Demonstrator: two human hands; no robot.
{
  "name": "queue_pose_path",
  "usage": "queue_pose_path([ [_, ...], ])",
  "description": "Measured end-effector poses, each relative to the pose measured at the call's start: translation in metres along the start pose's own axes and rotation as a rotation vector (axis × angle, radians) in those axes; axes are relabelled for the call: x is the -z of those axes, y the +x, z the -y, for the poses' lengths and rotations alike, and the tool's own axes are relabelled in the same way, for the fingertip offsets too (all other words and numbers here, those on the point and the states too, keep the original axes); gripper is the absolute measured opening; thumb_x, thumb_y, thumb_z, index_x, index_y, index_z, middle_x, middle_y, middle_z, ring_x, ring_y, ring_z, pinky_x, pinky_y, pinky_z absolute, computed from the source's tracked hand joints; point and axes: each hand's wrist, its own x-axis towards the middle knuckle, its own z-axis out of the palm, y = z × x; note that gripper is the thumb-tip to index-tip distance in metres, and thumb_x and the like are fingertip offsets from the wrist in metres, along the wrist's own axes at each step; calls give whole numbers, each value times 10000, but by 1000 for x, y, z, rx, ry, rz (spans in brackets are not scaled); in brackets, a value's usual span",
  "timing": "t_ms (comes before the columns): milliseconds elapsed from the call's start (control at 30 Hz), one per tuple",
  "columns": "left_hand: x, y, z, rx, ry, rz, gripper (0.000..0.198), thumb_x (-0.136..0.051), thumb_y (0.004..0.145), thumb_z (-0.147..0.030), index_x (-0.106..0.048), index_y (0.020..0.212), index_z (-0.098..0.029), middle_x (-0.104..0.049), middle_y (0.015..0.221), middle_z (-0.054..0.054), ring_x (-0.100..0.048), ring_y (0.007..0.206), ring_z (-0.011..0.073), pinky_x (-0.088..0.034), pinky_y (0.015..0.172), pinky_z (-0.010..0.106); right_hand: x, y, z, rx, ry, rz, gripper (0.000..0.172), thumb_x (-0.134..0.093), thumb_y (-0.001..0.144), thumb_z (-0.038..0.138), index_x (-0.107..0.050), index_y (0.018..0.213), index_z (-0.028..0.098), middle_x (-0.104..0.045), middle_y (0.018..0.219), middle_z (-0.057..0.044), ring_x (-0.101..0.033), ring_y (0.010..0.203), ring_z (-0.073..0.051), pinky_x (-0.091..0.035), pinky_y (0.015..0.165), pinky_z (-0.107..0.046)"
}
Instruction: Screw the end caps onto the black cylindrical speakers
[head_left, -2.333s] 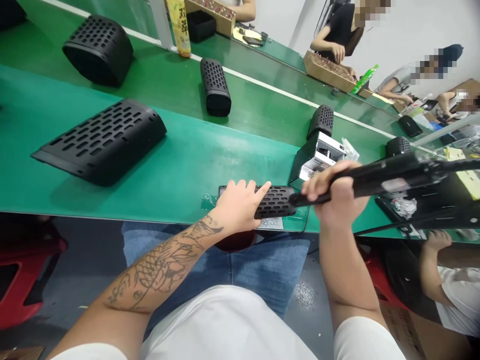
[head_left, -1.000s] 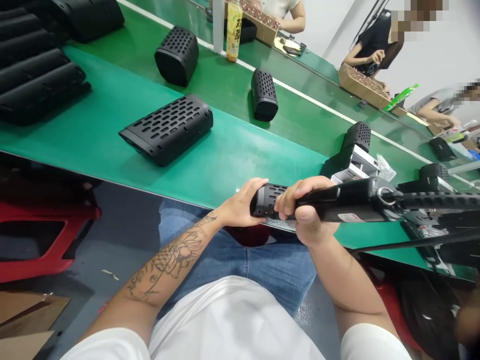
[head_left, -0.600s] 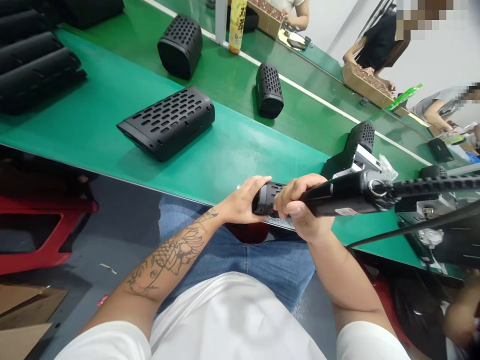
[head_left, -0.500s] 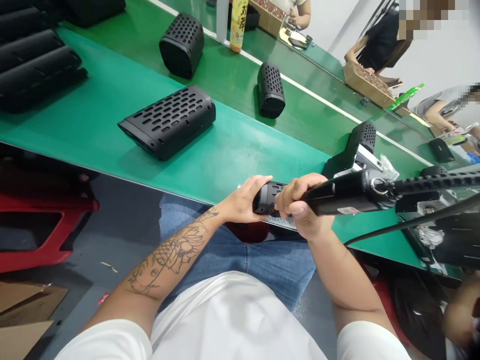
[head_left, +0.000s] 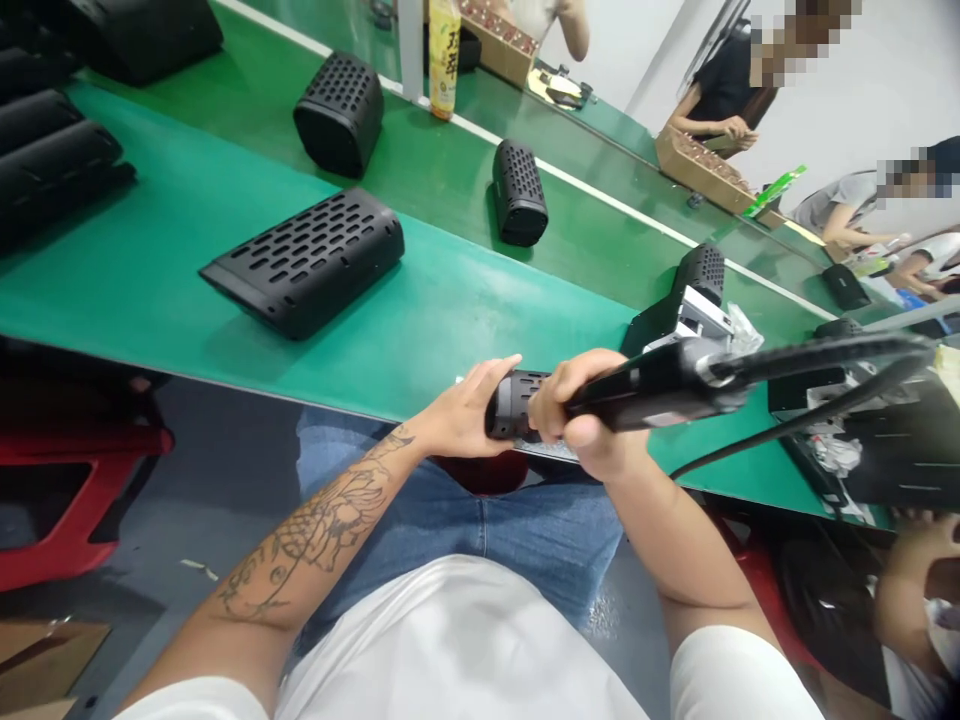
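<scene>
At the front edge of the green table, my left hand grips the left end of a black perforated casing. My right hand is wrapped round a black corded power tool, held nearly level above the casing's right part. The tool's tip is hidden behind my right hand and the casing. A larger black perforated casing lies on the table to the left of my hands.
Two more black casings stand farther back, near a yellow bottle. Dark casings are stacked at left. Metal parts and a black cable lie right. People work across the table.
The whole view has shifted, so the table items appear farther left and slightly lower. Both hands keep their hold on the casing and the tool; the tool's cord end looks blurred.
</scene>
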Motion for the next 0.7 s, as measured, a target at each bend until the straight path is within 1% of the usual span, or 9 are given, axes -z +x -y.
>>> queue_pose_path([
  [67, 11, -5, -2, 8, -11, 38, 1266, -1095, 866, -419, -479, 1967, -317, -679, 1890, 204, -738, 1720, 496, -650, 1462, 678, 23, 8, 20, 120, -23, -130, 511, -1058, 1007, 752, -816, 1001, 303, -669, 601, 108, -566, 391, -130, -601, 479, -304],
  [167, 28, -5, 1, 70, -39, 15, 1128, -1091, 877, -445, -594, 1880, -313, -772, 1776, 166, -834, 1597, 456, -699, 1419, 619, 84, 14, 46, 270, -238, -473, 479, -1101, 978, 689, -836, 1025, 292, -665, 606, 115, -609, 414, -136, -614, 493, -295],
  [233, 38, 7, 10, 158, -46, -47, 1125, -1117, 848, -494, -632, 1847, -313, -791, 1734, 162, -861, 1547, 461, -729, 1378, 619, 133, 10, 52, 275, -452, -697, 522, -1124, 941, 688, -808, 991, 274, -670, 636, 100, -666, 474, -153, -627, 525, -310],
  [300, 41, 34, 23, 249, -54, -135, 1176, -1144, 802, -529, -636, 1839, -310, -782, 1726, 168, -866, 1528, 473, -743, 1349, 636, 177, 3, 46, 247, -607, -835, 587, -1099, 930, 755, -767, 973, 273, -661, 659, 92, -685, 511, -170, -622, 540, -334],
  [367, 34, 78, 39, 313, -60, -253, 1231, -1167, 751, -522, -620, 1831, -297, -766, 1723, 173, -851, 1534, 479, -730, 1353, 655, 210, -5, 33, 238, -674, -911, 621, -1058, 929, 817, -731, 973, 291, -638, 652, 99, -671, 508, -187, -606, 532, -364],
  [400, 27, 105, 47, 330, -61, -320, 1247, -1177, 728, -502, -612, 1819, -287, -761, 1719, 173, -837, 1547, 478, -711, 1374, 663, 221, -8, 26, 242, -684, -935, 626, -1038, 929, 839, -714, 965, 305, -624, 637, 104, -652, 492, -194, -594, 519, -378],
  [467, 5, 164, 62, 344, -54, -439, 1241, -1188, 710, -426, -597, 1790, -267, -747, 1724, 177, -790, 1605, 473, -642, 1450, 667, 234, -15, 14, 241, -668, -938, 631, -1026, 920, 861, -684, 938, 331, -605, 607, 111, -610, 456, -202, -572, 490, -395],
  [600, -54, 282, 79, 394, -66, -595, 1241, -1174, 732, -250, -535, 1795, -223, -646, 1820, 232, -646, 1781, 463, -474, 1588, 612, 237, -27, 3, 203, -587, -851, 580, -1086, 931, 762, -693, 937, 335, -615, 615, 104, -582, 450, -190, -591, 507, -401],
  [700, -94, 353, 82, 452, -78, -645, 1230, -1137, 806, -206, -476, 1844, -236, -599, 1851, 244, -587, 1839, 458, -427, 1612, 597, 230, -35, 6, 194, -534, -817, 504, -1108, 964, 668, -746, 973, 318, -651, 639, 88, -605, 475, -183, -620, 540, -391],
])
